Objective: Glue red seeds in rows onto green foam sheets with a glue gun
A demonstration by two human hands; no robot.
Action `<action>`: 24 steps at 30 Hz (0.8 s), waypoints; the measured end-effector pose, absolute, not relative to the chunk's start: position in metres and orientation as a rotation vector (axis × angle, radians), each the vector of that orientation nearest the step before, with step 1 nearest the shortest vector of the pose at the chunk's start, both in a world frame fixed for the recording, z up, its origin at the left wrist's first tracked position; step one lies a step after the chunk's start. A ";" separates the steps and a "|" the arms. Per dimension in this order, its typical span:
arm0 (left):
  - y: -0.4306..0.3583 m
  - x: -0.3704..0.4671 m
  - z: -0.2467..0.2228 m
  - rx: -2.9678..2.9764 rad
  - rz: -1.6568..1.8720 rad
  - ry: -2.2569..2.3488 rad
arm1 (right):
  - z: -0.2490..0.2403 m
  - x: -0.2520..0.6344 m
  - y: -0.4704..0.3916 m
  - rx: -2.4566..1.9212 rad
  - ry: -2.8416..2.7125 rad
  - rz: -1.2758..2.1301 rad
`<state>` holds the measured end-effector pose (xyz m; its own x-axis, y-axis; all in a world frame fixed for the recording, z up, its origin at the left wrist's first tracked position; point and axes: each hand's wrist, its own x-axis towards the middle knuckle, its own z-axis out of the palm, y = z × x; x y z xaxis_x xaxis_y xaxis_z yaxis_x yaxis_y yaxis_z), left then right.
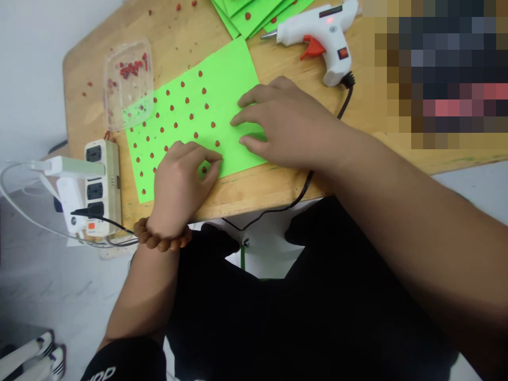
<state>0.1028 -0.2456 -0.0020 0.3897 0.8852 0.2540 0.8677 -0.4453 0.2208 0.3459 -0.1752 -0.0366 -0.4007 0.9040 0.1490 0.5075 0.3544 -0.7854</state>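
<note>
Rows of small dark red pieces dot a bright green sheet (pixel 230 95) on the wooden table. Over the sheet's lower edge, my left hand (pixel 182 177) has its thumb and forefinger pinched together; anything between the tips is too small to make out. A red piece (pixel 204 170) shows in the gap between them. My right hand (pixel 273 119) rests on the right part of the sheet, fingers spread, holding nothing. At the sheet's upper left corner stands a clear plastic container (pixel 107 87) with red pieces inside.
A white glue gun (pixel 333 39) with a red trigger lies at the upper right, its black cord (pixel 305 188) running under my right forearm. More green sheets (pixel 238 13) are stacked at the top. A power strip (pixel 113 180) with plugs sits at the left edge. Loose red bits lie about.
</note>
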 end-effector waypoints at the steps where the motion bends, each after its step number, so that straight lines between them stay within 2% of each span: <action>1: -0.246 0.103 -0.002 2.579 0.525 1.623 | -0.037 0.346 -0.175 -1.220 -2.052 0.878; 13: -0.248 0.103 0.001 2.537 0.482 1.626 | -0.033 0.346 -0.179 -1.291 -2.106 0.840; 19: -0.249 0.103 0.002 2.508 0.482 1.630 | -0.035 0.345 -0.177 -1.243 -2.018 0.927; 24: -0.249 0.104 0.003 2.508 0.508 1.594 | -0.028 0.346 -0.179 -1.262 -2.139 0.843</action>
